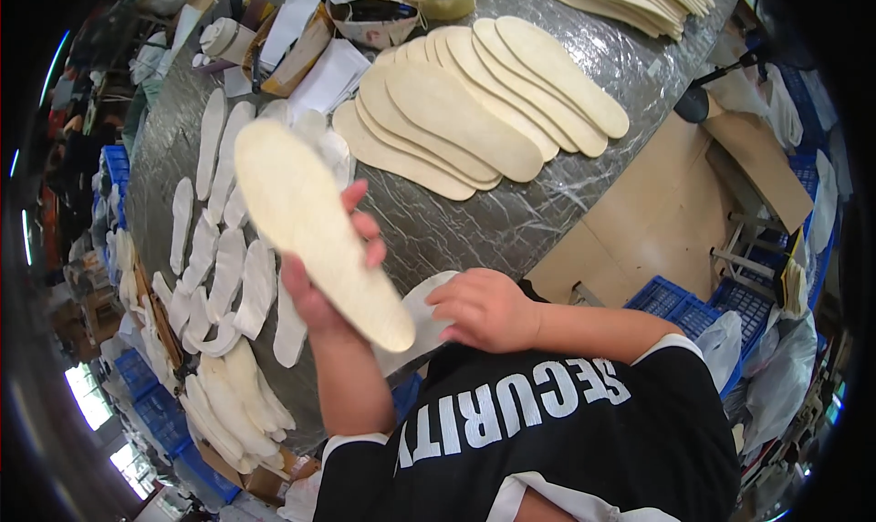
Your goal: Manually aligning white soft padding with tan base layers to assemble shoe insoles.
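While gripped midway, insole (pixel 315 221) overhangs left hand (pixel 328 276), right hand (pixel 484 307) beside.

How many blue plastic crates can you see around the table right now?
3, possibly more hidden: one blue plastic crate at the table's far left edge, one low on the left beneath the white pieces, and one on the right beside the cardboard sheet.

Bare tabletop (pixel 474 221) between insole rows (pixel 456 120)

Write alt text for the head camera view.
The left hand holds up a cream insole while the right hand rests on a white piece at the table edge. More insoles lie fanned behind.
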Demonstrator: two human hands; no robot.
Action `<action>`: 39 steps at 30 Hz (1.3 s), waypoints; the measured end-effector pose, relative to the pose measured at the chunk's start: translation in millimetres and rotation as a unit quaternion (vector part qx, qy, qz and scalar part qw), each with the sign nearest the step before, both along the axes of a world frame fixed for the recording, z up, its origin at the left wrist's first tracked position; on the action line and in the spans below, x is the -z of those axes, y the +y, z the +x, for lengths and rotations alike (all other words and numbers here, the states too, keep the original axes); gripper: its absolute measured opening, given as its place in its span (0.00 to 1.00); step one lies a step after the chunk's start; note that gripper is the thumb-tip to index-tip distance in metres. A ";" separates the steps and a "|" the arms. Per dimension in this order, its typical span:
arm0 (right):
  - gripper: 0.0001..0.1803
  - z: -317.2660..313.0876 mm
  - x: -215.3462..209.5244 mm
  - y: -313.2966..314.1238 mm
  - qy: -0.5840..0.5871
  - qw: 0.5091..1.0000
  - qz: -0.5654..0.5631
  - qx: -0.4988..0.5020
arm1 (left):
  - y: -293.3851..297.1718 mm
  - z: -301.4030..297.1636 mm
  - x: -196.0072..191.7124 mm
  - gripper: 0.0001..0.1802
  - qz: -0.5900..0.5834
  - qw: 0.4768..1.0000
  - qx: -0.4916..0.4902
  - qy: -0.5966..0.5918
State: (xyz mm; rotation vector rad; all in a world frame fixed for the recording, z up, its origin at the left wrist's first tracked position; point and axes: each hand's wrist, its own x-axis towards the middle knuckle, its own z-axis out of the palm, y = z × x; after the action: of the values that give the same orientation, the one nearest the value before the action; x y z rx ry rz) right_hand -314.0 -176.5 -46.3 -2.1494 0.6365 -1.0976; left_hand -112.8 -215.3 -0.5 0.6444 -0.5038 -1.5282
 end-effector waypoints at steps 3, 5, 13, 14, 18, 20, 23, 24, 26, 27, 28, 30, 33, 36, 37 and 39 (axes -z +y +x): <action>0.14 -11.8 24.1 27.4 0.066 0.959 0.273 0.039 | 49.6 37.4 -9.3 0.52 0.096 0.946 0.037 -0.306; 0.20 -16.6 29.4 29.9 0.074 0.806 0.585 0.042 | 82.7 59.3 -1.2 0.47 0.101 0.899 0.075 -0.418; 0.14 1.0 59.2 45.5 -0.033 0.692 0.717 0.079 | 145.6 49.2 19.1 0.43 0.025 0.634 0.187 -0.750; 0.12 2.0 62.9 46.6 -0.045 0.680 0.727 0.083 | 147.3 46.0 22.1 0.42 0.017 0.640 0.186 -0.745; 0.09 3.1 69.5 47.9 -0.092 0.659 0.741 0.087 | 155.3 46.9 33.8 0.41 -0.009 0.632 0.206 -0.747; 0.08 2.5 65.2 46.7 -0.093 0.664 0.737 0.085 | 158.5 48.2 38.1 0.41 0.004 0.640 0.210 -0.739; 0.05 6.7 71.9 56.4 -0.110 0.759 0.634 0.096 | 159.6 47.4 38.7 0.41 -0.011 0.641 0.203 -0.740; 0.04 8.9 73.3 59.0 -0.123 0.836 0.524 0.107 | 160.8 47.7 39.0 0.41 -0.012 0.640 0.205 -0.740; 0.03 10.1 69.9 58.7 -0.127 0.845 0.509 0.103 | 164.1 48.4 39.5 0.40 -0.003 0.663 0.187 -0.724; 0.03 11.3 68.1 58.0 -0.129 0.854 0.493 0.100 | 165.4 49.0 40.5 0.40 -0.005 0.663 0.190 -0.725; 0.03 13.0 68.1 57.8 -0.131 0.854 0.494 0.102 | 166.8 49.6 41.5 0.40 -0.007 0.666 0.193 -0.720; 0.02 16.2 68.1 56.4 -0.218 0.746 0.620 0.107 | 169.5 50.6 43.2 0.40 -0.011 0.669 0.197 -0.717; 0.05 18.1 61.2 48.5 -0.179 0.743 0.625 0.159 | 173.9 53.4 46.3 0.41 0.003 0.675 0.203 -0.709; 0.08 17.3 58.7 44.2 -0.124 0.726 0.662 0.140 | 175.8 56.2 47.0 0.41 0.000 0.694 0.191 -0.695; 0.08 15.9 57.6 41.8 -0.124 0.725 0.662 0.140 | 174.7 55.7 44.8 0.41 -0.004 0.700 0.196 -0.687; 0.07 12.4 55.5 38.1 -0.104 0.692 0.706 0.112 | 173.9 55.0 43.9 0.41 -0.008 0.706 0.202 -0.679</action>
State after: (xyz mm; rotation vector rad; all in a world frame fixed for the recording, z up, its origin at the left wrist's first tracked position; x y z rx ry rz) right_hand -301.6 -138.4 -101.8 -0.5872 1.1262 -0.5153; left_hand -57.9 -41.4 -44.4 1.7187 -1.8670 -1.1651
